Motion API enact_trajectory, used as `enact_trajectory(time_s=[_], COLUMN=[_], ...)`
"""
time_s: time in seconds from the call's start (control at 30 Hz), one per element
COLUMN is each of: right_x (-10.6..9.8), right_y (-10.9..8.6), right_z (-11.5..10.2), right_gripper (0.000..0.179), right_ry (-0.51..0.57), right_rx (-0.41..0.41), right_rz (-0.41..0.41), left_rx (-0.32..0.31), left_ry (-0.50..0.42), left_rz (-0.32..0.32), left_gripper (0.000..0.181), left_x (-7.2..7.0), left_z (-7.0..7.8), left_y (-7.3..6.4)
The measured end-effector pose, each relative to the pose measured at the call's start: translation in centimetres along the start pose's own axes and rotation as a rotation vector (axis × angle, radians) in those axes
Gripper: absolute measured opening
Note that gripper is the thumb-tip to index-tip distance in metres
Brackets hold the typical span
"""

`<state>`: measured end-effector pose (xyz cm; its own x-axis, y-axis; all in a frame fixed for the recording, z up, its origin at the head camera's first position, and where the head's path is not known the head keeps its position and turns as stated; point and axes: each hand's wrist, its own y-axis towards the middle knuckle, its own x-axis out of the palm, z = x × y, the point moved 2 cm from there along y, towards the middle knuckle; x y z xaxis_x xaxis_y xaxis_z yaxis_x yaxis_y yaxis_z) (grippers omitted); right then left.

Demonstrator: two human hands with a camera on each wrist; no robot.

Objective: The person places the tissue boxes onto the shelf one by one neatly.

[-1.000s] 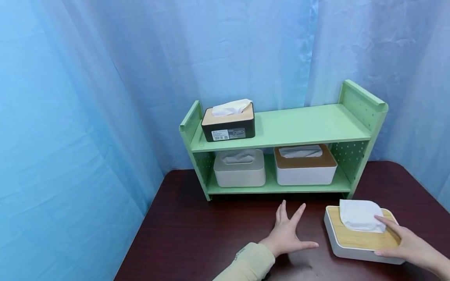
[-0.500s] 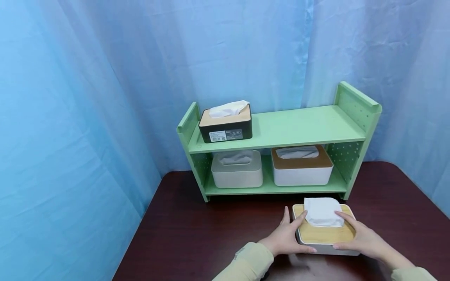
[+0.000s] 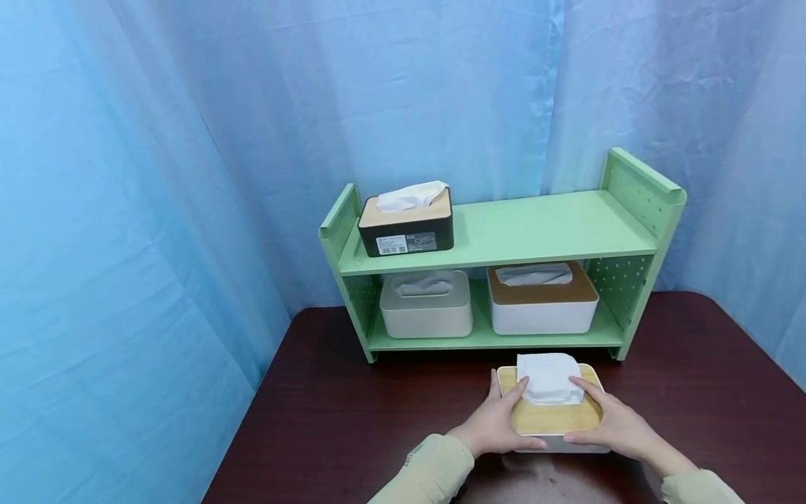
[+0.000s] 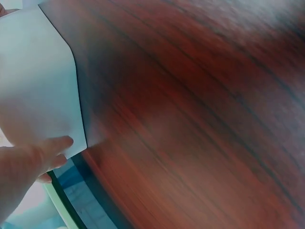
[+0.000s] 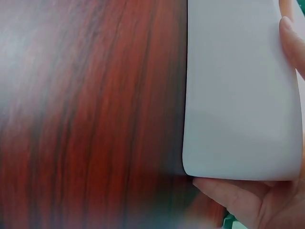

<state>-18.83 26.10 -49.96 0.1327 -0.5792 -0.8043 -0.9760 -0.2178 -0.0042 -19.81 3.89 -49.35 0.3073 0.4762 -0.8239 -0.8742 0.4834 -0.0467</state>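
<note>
A white tissue box (image 3: 554, 420) with a light wooden lid sits on the dark table, in front of the shelf. A folded white tissue (image 3: 548, 381) sticks out of its top. My left hand (image 3: 491, 425) holds its left side, thumb at the front wall. On the opposite side my right hand (image 3: 623, 428) grips it, thumb on the front and fingers by the right end. The left wrist view shows the white wall (image 4: 38, 76) beside the left fingers. In the right wrist view, fingertips lie along the end of the front wall (image 5: 238, 95).
Behind stands a green two-tier shelf (image 3: 541, 231). Its top holds a black tissue box (image 3: 409, 241) at the left. Below are a grey-white tissue box (image 3: 427, 322) and a white one with a brown lid (image 3: 544, 318). Blue curtains (image 3: 441, 91) hang around the table (image 3: 340, 413).
The tissue box has slid left across the table with my right hand. My left hand, spread apart from it a second ago, is now against its left side.
</note>
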Motion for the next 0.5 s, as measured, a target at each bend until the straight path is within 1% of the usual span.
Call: enact_trajectory(time_s=[0.17,0.3,0.4,0.5], right_x=[0.6,1.1,1.5,1.7], right_y=[0.4,0.7,0.8,0.9], right_z=[-0.7,-1.4,-1.9,-2.3], right_gripper=[0.099,0.099,0.098,0.095], right_ry=[-0.004,0.004,0.014,0.027], right_rx=[-0.013,-0.025,-0.056,-0.103], right_rz=[0.018,0.029,0.047,0.069], left_rx=[-0.003,-0.018,-0.03,-0.023], left_ry=[-0.043,-0.081,-0.082,-0.08], left_rz=[0.044,0.065,0.075,0.087], left_gripper=[0.097,0.097,0.097,0.096], left_x=[-0.3,-0.6,-1.0,-1.6], left_z=[-1.0,-1.9,-2.6,-3.3], left_y=[-0.2,-0.6,-1.1,-1.5])
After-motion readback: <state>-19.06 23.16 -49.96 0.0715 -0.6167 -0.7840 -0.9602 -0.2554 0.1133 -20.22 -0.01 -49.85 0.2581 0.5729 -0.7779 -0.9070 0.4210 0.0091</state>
